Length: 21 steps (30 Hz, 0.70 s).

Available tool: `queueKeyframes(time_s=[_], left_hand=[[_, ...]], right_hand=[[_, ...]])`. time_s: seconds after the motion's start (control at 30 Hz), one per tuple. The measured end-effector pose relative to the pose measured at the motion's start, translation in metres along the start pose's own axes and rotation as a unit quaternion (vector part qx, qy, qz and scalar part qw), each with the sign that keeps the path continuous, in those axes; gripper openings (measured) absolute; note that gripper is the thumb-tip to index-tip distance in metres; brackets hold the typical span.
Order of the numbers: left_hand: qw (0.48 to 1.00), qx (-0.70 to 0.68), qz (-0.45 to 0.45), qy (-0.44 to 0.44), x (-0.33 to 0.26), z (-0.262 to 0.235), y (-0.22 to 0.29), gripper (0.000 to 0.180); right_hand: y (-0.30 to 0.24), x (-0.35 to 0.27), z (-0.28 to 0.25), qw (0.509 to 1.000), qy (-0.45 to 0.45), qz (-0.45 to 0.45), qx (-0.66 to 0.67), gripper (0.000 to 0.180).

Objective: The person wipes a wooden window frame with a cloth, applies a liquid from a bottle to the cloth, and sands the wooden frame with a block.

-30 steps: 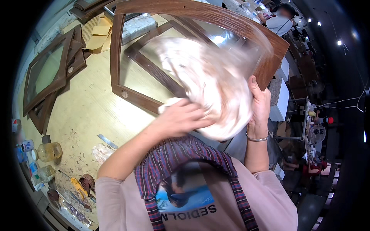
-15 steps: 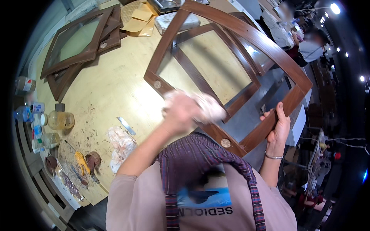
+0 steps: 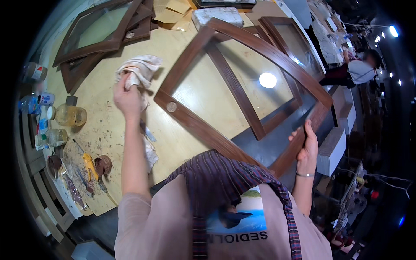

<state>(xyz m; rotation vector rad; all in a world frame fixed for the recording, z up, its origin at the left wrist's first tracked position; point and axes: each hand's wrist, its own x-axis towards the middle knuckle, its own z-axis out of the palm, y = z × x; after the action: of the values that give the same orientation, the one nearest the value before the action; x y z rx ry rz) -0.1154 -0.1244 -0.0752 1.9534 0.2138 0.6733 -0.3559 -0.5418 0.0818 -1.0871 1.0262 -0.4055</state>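
The pale table [image 3: 104, 108] spread across the left and centre, its near edge passing beneath the large brown wooden frame [image 3: 195, 125]. That frame lay tilted across the view, its lower right corner jutting past the table, over another brown frame [image 3: 236, 91]. A stack of frames [image 3: 89, 52] stood at the far left, well apart, leaving room between for a sweep of the cloth. The right hand [image 3: 308, 145] was clamped on the frame's right bar, beyond the table edge; the left hand [image 3: 128, 99] gripped a stained white cloth [image 3: 141, 67], off the frame. The step seemed a pause in working the frame with the cloth; bringing it back would call for a firm right-hand hold on the overhanging corner. A thin metal strip [image 3: 150, 133] lay beside the left forearm.
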Motion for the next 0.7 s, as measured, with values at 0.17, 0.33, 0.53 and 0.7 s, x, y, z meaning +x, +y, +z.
queueKeyframes(time_s=[0.17,0.33,0.53,0.7], left_hand=[[0.969,-0.006,0.166,-0.181,-0.012,-0.015,0.057,0.022],[0.902,-0.125,0.167,-0.378,-0.07,0.011,0.123,0.028],[0.892,-0.259,-0.125,-0.348,-0.07,-0.011,0.095,0.027],[0.946,-0.085,-0.014,-0.312,-0.064,-0.045,0.072,0.034]], right_hand=[[0.005,0.031,0.03,0.997,-0.062,0.035,0.015,0.023],[0.025,0.055,0.059,0.994,-0.082,0.07,0.009,0.026],[0.062,0.05,0.088,0.99,-0.102,0.096,0.012,0.029],[0.12,0.046,0.094,0.984,-0.114,0.13,0.037,0.032]])
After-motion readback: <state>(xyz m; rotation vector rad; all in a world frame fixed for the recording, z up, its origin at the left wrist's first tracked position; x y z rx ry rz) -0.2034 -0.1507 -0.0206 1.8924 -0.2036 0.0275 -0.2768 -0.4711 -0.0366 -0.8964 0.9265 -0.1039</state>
